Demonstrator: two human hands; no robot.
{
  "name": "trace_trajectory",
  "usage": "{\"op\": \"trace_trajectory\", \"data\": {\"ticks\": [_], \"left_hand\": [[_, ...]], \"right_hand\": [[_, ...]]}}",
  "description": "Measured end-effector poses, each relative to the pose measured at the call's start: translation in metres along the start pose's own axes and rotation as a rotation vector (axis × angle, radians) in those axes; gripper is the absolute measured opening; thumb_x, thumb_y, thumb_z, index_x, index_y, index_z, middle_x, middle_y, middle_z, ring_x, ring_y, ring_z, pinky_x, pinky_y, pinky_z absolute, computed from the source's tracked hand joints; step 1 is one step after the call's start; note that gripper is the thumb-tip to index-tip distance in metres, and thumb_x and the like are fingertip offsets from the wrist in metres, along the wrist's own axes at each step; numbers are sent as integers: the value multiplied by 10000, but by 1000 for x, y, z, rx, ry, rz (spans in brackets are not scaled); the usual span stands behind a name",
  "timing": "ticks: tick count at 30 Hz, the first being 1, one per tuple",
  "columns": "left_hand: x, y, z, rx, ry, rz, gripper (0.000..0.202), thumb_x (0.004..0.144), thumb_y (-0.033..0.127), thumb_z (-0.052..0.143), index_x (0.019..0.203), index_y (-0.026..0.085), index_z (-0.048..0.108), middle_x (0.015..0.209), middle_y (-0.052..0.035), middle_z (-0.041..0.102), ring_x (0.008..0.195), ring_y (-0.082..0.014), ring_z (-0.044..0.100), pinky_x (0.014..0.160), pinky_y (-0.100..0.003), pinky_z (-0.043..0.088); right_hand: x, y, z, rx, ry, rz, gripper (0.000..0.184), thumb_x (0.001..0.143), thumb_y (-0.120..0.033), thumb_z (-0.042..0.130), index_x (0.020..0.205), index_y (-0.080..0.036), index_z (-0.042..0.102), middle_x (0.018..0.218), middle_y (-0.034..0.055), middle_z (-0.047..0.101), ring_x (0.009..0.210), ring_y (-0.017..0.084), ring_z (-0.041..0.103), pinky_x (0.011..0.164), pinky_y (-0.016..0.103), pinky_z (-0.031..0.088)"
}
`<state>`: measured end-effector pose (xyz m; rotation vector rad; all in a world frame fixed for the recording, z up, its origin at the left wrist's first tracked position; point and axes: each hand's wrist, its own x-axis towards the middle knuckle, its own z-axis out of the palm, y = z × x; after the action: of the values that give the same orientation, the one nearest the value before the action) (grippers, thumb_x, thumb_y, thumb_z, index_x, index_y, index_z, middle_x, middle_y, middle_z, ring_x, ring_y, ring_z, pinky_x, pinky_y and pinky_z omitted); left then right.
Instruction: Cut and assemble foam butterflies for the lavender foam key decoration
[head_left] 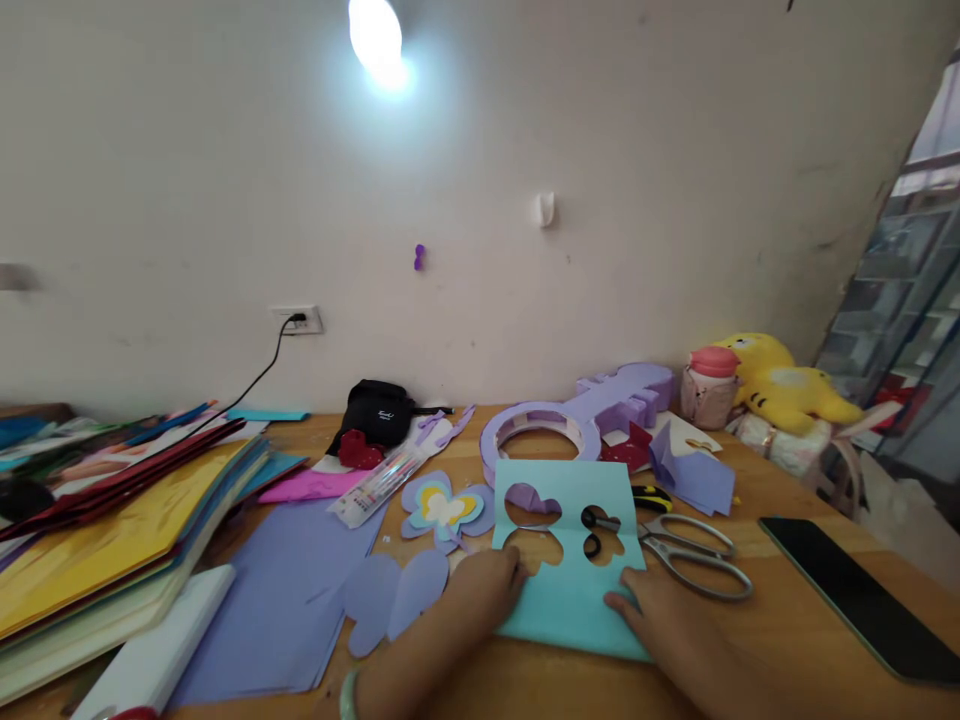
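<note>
A folded sheet of turquoise paper lies before me, its upper half raised and pierced by butterfly-shaped holes. My left hand grips its left edge near the fold. On the opposite edge, my right hand pinches the paper with the thumb on top. Scissors rest just right of the sheet, and their blades show through one hole. To the left are a layered paper butterfly in purple, blue, yellow and cream, and a plain purple paper butterfly partly behind my left forearm.
Purple paper sheets and a thick stack of coloured paper cover the left. Behind stand a purple key-like ring shape, a black pouch and a pink-lidded cup. A phone lies at right.
</note>
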<state>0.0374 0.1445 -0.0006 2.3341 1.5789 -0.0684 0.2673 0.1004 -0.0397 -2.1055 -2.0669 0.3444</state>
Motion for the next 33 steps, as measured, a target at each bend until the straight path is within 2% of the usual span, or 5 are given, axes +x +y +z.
{"op": "trace_trajectory", "data": {"ticks": [7, 11, 14, 23, 33], "left_hand": [[-9, 5, 18, 146, 159, -28, 331, 972, 187, 398, 1246, 121, 571, 1269, -188, 632, 1082, -291, 665, 856, -394, 532], [-16, -2, 29, 310, 300, 387, 420, 996, 171, 372, 1403, 163, 477, 1521, -158, 419, 1419, -300, 366, 1120, -480, 356], [-23, 0, 33, 213, 205, 636, 503, 1017, 363, 371, 1497, 213, 345, 1562, -111, 353, 1451, -268, 309, 1167, -451, 300], [-23, 1, 45, -85, -37, 618, 646, 975, 605, 277, 1545, 316, 185, 1623, -84, 142, 1494, -311, 117, 1193, -548, 180], [-23, 6, 38, -16, -82, 602, 623, 999, 447, 350, 1553, 214, 184, 1616, -119, 126, 1491, -323, 96, 1198, -535, 182]], "right_hand": [[-4, 12, 41, -182, 283, -83, 141, 885, -216, 605, 970, -152, 697, 955, 139, 718, 895, 306, 676, 770, 380, 487], [-4, 13, 51, -348, 469, -63, 275, 822, -220, 688, 1091, -166, 703, 1144, 197, 683, 989, 385, 647, 764, 457, 496], [-3, 16, 56, -384, 527, -115, 252, 847, -197, 630, 1086, -195, 709, 1170, 184, 685, 1012, 381, 643, 767, 469, 501], [-1, 22, 79, -263, 709, -312, 396, 980, -263, 333, 1098, -182, 703, 1151, 162, 713, 1067, 330, 645, 908, 486, 474], [-41, 8, 87, -73, 307, -492, 546, 981, -444, 413, 1412, -127, 521, 1459, 141, 482, 1307, 289, 513, 1050, 387, 445]]}}
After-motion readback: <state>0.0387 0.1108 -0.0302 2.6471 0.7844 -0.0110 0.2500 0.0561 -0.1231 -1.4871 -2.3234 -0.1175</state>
